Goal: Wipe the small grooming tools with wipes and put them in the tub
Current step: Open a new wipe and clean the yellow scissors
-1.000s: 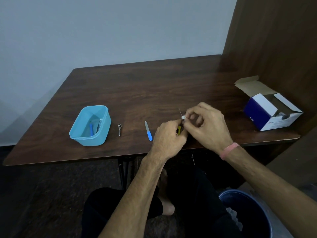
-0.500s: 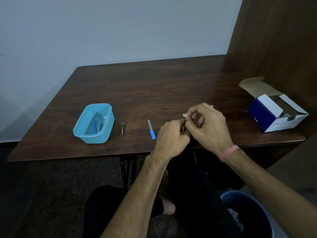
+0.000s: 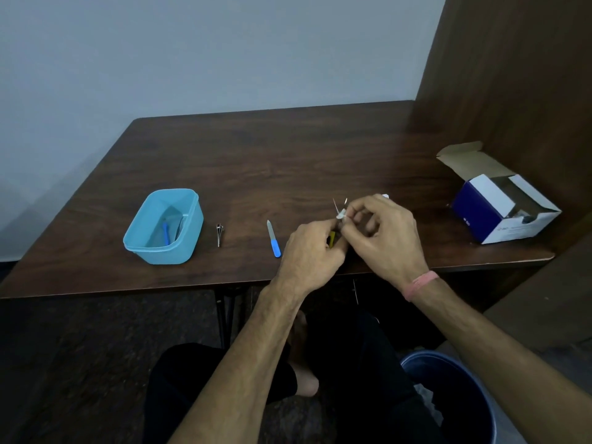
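Since the earlier frame two thin metal tips have come out again above the fingers, as the right hand slid the white wipe lower on the tool. The left hand grips the yellow handle of the small scissors, and the right hand pinches the wipe around the blades. From the hands, the blue nail file lies at 9 o'clock on the table, then the tweezers, then the blue tub with tools inside. The open box stands at 3 o'clock.
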